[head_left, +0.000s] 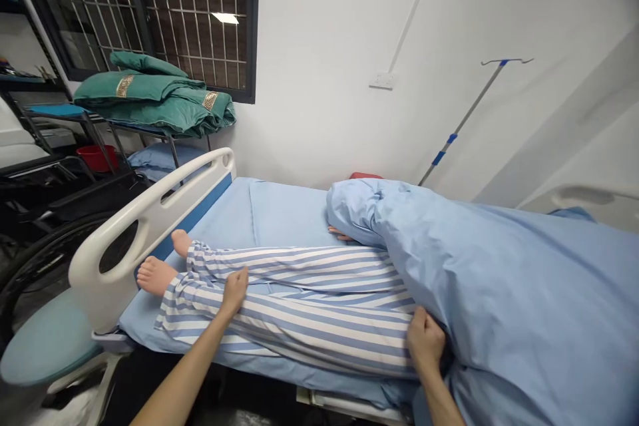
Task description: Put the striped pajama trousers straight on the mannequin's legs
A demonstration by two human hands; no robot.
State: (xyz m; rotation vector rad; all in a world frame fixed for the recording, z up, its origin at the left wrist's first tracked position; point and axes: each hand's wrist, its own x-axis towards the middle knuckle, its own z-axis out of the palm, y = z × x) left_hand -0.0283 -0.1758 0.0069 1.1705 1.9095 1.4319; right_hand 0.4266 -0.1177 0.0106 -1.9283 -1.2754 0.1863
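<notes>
Our left grip [234, 291] lies open on the striped trousers [294, 319] while our right grip [425, 339] pinches the edge of the blue blanket [514, 293], soft, light cloth we would best hold there.

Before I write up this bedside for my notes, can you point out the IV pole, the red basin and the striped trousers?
IV pole [474, 104]: head view, on the metal shaft.
Red basin [96, 158]: head view, on its outer wall.
Striped trousers [309, 329]: head view, on the leg nearer the camera.

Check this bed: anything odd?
The blue blanket is bunched up, hiding everything above the striped trouser legs, while the bare feet lie uncovered; fingers poke out from under its far edge.
</notes>
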